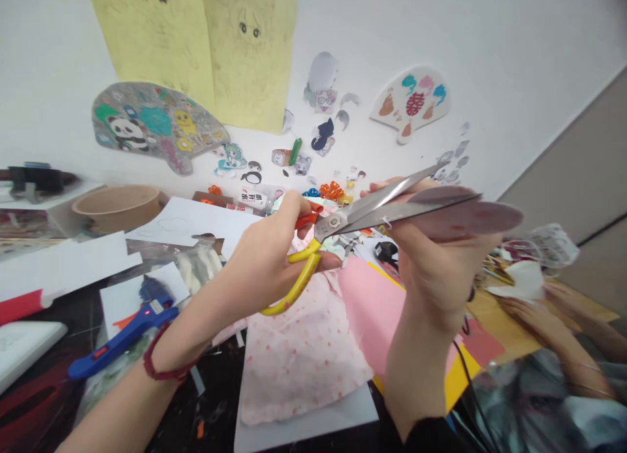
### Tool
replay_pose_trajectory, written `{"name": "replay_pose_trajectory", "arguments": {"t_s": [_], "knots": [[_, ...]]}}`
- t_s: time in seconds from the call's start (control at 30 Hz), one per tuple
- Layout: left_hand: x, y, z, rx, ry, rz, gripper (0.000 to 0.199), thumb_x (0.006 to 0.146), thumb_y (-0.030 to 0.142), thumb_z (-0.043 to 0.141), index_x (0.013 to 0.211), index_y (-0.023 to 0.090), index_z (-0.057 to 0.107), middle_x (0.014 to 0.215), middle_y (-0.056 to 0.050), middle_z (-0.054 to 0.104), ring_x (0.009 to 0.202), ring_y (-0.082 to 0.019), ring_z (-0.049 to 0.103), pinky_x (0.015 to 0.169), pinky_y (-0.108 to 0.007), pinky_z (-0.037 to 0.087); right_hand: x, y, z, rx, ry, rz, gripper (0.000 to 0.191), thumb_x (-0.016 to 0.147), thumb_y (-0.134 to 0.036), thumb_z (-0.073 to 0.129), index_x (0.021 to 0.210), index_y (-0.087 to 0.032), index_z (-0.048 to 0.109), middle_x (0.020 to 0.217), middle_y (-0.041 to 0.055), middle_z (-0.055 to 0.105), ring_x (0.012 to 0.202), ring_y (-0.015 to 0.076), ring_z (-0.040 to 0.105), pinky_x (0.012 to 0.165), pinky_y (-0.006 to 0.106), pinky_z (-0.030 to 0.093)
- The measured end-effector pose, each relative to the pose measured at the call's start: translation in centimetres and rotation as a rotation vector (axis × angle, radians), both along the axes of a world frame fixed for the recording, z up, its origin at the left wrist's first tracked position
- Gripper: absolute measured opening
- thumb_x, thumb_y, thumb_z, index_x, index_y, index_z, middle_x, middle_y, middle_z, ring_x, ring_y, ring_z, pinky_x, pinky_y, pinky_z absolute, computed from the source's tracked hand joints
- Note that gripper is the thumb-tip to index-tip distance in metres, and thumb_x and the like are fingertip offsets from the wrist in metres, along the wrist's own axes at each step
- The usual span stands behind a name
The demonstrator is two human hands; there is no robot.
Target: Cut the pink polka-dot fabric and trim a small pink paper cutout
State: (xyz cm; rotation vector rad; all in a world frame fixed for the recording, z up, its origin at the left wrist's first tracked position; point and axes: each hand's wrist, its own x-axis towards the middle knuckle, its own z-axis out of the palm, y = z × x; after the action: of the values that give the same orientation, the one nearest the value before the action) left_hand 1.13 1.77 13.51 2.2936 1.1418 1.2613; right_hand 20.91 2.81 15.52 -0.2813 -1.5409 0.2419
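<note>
My left hand (pixel 264 254) is closed around the yellow and red handles of a large pair of scissors (pixel 336 220). Its two blades are spread and point right, toward my right hand (pixel 435 270). That hand grips a flat, rounded pinkish-grey piece (pixel 490 217) with faint spots; I cannot tell its material. The lower blade lies across the near part of this piece, and a small white scrap (pixel 386 220) shows at that blade's edge. Below both hands, pale pink dotted fabric (pixel 304 361) lies over a white sheet (pixel 313 425).
A blue glue gun (pixel 130 332) rests at the left near a white sheet. Pink paper (pixel 372 309) and yellow paper lie right of the fabric. Another person's hands (pixel 533 319) are at the far right. A round tan container (pixel 117 205) stands at the back left, before the decorated wall.
</note>
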Motion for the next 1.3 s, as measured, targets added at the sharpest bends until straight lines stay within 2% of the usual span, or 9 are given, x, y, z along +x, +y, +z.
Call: {"name": "replay_pose_trajectory", "arguments": {"t_s": [0.33,0.57,0.77,0.87,1.13,1.3], "knots": [[-0.1,-0.1,0.2,0.039,0.066,0.006,0.042,0.086,0.056,0.06,0.103,0.023,0.04,0.103,-0.007,0.067,0.087,-0.025,0.068,0.075,-0.037,0.051,0.5,-0.5,0.4,-0.024,0.02,-0.016,0.022,0.074,-0.006,0.078,0.084,-0.025,0.076,0.089,-0.0007,0.077,0.084,0.0205,0.074,0.077,0.037,0.063],[-0.2,-0.4,0.5,0.04,0.115,0.012,0.038,0.085,0.051,0.06,0.099,0.023,0.038,0.091,-0.003,0.064,0.077,-0.021,0.063,0.067,-0.033,0.045,1.0,-0.6,0.3,-0.045,-0.009,-0.006,0.019,0.075,-0.007,0.078,0.084,-0.024,0.074,0.092,0.0006,0.077,0.086,0.0216,0.074,0.074,0.037,0.062],[-0.1,-0.7,0.8,0.057,0.123,0.01,0.035,0.087,0.049,0.061,0.093,0.023,0.037,0.076,0.002,0.055,0.065,-0.017,0.054,0.059,-0.028,0.038,1.4,-0.7,0.3,-0.055,-0.057,-0.091,0.013,0.078,-0.015,0.081,0.082,-0.025,0.074,0.088,0.0005,0.077,0.084,0.0218,0.074,0.072,0.038,0.064],[-0.2,-0.6,0.9,0.058,0.131,0.011,0.036,0.086,0.049,0.062,0.093,0.023,0.038,0.077,0.002,0.056,0.066,-0.017,0.054,0.059,-0.028,0.037,1.5,-0.7,0.3,-0.042,-0.072,-0.107,0.013,0.078,-0.013,0.08,0.083,-0.024,0.077,0.089,0.0007,0.078,0.083,0.0208,0.074,0.071,0.036,0.064],[-0.3,-0.8,1.0,0.037,0.156,0.024,0.04,0.085,0.053,0.064,0.092,0.023,0.039,0.077,0.002,0.057,0.065,-0.018,0.055,0.058,-0.029,0.036,1.7,-0.7,0.7,-0.023,-0.071,-0.011,0.021,0.073,-0.003,0.08,0.084,-0.021,0.081,0.089,0.0002,0.08,0.082,0.0179,0.075,0.069,0.03,0.062],[-0.4,-0.6,0.8,0.051,0.164,0.019,0.041,0.085,0.054,0.065,0.091,0.024,0.039,0.076,0.002,0.057,0.064,-0.017,0.055,0.057,-0.028,0.035,1.9,-0.9,0.7,-0.044,-0.093,-0.076,0.02,0.075,-0.007,0.08,0.083,-0.024,0.081,0.089,-0.0005,0.08,0.081,0.0191,0.075,0.069,0.032,0.062]]}}
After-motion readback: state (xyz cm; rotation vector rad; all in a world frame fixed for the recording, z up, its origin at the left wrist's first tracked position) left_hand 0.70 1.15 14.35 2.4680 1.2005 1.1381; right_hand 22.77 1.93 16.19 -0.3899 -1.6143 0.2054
